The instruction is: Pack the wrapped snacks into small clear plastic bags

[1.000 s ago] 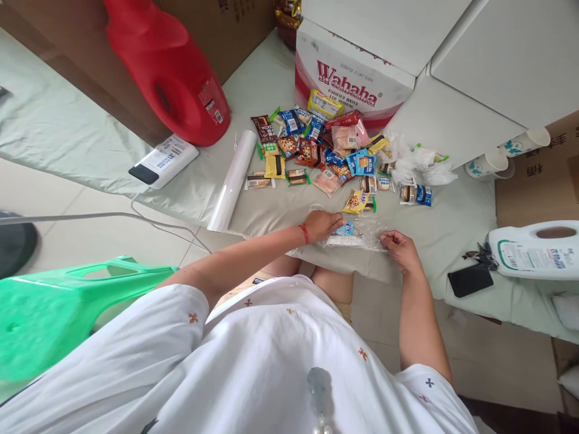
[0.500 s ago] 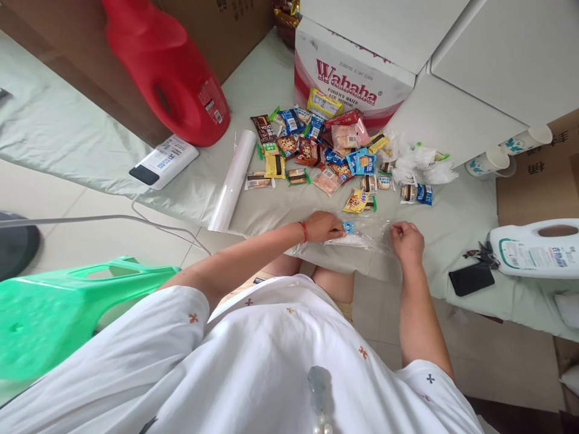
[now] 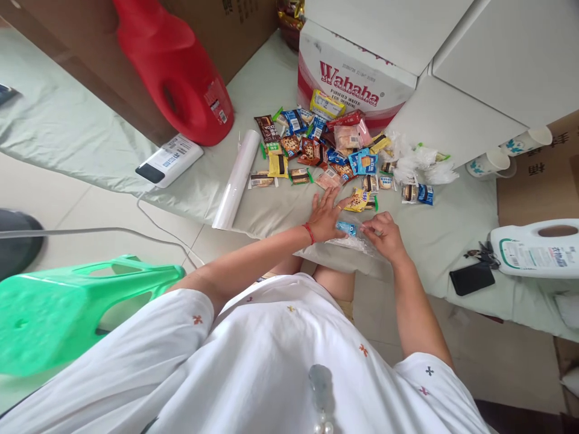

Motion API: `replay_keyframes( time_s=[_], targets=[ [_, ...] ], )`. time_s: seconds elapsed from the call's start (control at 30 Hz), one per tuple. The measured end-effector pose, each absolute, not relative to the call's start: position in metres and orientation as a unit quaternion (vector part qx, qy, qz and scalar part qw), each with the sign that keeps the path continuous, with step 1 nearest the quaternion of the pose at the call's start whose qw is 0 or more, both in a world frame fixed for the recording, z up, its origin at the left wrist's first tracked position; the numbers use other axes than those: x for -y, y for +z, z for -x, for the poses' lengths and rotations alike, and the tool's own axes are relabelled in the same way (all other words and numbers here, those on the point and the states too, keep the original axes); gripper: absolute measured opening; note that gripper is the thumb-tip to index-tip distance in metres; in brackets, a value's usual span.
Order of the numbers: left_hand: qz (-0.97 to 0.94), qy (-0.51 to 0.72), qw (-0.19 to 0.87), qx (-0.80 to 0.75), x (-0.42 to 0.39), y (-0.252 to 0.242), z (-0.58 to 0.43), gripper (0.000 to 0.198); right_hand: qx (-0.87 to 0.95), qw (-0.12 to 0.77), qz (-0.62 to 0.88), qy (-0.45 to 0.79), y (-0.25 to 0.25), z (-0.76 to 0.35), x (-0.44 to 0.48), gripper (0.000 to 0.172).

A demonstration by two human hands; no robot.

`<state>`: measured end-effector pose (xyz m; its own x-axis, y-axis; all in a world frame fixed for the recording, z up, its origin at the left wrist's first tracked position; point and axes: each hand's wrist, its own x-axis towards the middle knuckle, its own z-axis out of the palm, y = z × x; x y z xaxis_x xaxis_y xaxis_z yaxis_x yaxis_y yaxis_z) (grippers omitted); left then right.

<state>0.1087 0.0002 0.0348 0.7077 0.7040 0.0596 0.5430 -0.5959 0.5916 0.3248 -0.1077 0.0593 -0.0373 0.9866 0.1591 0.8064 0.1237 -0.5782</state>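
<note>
**Two hands at a clear bag beside the snacks**

Both hands work at the near edge of the table (image 3: 452,235). The left hand (image 3: 324,214) lies flat with its fingers spread apart, fingertips touching the closest snacks (image 3: 316,150). The right hand (image 3: 384,236) has its fingers curled together, pinching the crumpled bag (image 3: 355,243), which lies between the two hands on the table edge. A small blue packet (image 3: 347,228) sits between the hands, touching the bag. Left of the snacks lies a roll (image 3: 237,179), with a red jug (image 3: 181,72) behind it. A box (image 3: 357,78) stands behind the snacks. A phone (image 3: 470,280) lies well to the right.
</note>
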Motion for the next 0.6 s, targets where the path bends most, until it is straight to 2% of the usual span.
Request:
replay_keyframes(
  time_s=[0.07,0.23,0.3,0.4,0.6],
  targets=[
    [-0.887,0.119,0.290,-0.341,-0.001,0.035,-0.109,0.105,0.721,0.256,0.615,0.191,0.064,-0.317,0.124,0.024],
    [-0.905,0.094,0.313,-0.271,0.002,0.029,-0.103,0.049,0.725,0.237,0.597,0.250,0.054,-0.304,0.154,0.025],
    [-0.918,0.123,0.303,-0.225,0.008,0.022,-0.096,0.036,0.718,0.241,0.598,0.263,0.049,-0.304,0.160,0.024],
    [-0.923,0.181,0.277,-0.198,0.018,0.010,-0.085,0.030,0.704,0.254,0.604,0.274,0.046,-0.305,0.163,0.022],
    [-0.929,0.253,0.179,-0.203,0.026,-0.001,-0.069,0.035,0.661,0.302,0.622,0.292,0.043,-0.304,0.162,0.020]
  ],
)
